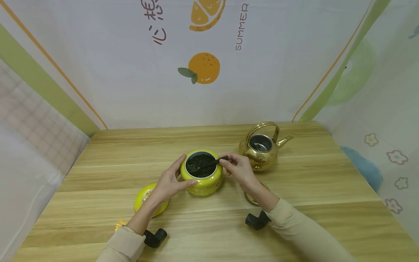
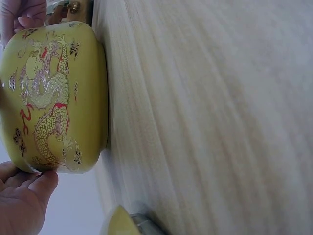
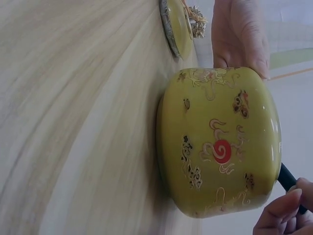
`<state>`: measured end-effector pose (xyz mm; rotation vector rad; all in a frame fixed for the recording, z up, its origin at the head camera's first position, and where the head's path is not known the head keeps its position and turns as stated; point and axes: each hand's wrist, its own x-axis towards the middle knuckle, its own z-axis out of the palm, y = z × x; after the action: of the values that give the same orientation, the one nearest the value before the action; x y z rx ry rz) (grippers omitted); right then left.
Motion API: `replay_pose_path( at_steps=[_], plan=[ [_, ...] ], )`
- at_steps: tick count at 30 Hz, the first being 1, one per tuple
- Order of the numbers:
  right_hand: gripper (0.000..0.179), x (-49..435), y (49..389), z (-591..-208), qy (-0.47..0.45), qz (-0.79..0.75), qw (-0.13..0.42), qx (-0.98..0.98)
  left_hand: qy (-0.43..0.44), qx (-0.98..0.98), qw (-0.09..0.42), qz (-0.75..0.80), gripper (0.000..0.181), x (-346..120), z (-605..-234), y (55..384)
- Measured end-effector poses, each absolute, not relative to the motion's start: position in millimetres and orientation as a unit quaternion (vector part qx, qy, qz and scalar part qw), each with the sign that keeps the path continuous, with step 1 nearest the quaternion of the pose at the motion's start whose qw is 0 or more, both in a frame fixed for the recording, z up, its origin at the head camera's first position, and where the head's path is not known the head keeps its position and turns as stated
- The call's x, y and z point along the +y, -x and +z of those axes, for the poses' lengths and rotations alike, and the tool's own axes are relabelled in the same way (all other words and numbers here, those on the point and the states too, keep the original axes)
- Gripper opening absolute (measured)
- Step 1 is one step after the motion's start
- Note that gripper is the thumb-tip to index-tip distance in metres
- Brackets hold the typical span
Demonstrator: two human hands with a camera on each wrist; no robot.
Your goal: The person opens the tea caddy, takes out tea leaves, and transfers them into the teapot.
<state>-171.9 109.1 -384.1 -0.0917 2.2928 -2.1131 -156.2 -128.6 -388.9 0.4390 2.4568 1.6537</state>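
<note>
1. Nearest me are two cream cloth sleeves, reaching over the light wooden table.
2. The yellow, round, shiny jar with a dragon on it stands upright around the table's middle, well apart from the left and right edges. It is full of dark, leafy bits, maybe tea.
3. My left hand holds the jar's left side, thumb in front.
4. My right hand pinches the thin black scoop. Its tip is down in the bits.
5. The round yellow lid with a gold pattern lies left of the jar, toward the left edge.
6. The shiny gold metal kettle sits open toward the far right corner, with some dark bits inside. A round gold thing is partly hidden under my right arm.
7. To scoop well, I think I should hold the jar firm, slide the tip under the bits, and lift slowly and level. A tilt could spill some.
</note>
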Motion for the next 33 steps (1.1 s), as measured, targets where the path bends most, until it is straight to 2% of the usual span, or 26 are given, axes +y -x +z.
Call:
replay_pose_path(
  at_steps=[12,27,33],
  plan=[
    [0.019,122,166,-383,0.021,-0.694,0.004,0.719,-0.145,0.819,0.080,0.550,0.095,-128,-389,157],
    [0.021,142,156,-370,0.043,-0.716,-0.043,0.696,-0.133,0.826,0.076,0.543,0.097,-129,-388,155],
    [0.010,154,152,-362,0.049,-0.729,-0.071,0.679,-0.128,0.823,0.063,0.550,0.097,-129,-384,157]
  ],
)
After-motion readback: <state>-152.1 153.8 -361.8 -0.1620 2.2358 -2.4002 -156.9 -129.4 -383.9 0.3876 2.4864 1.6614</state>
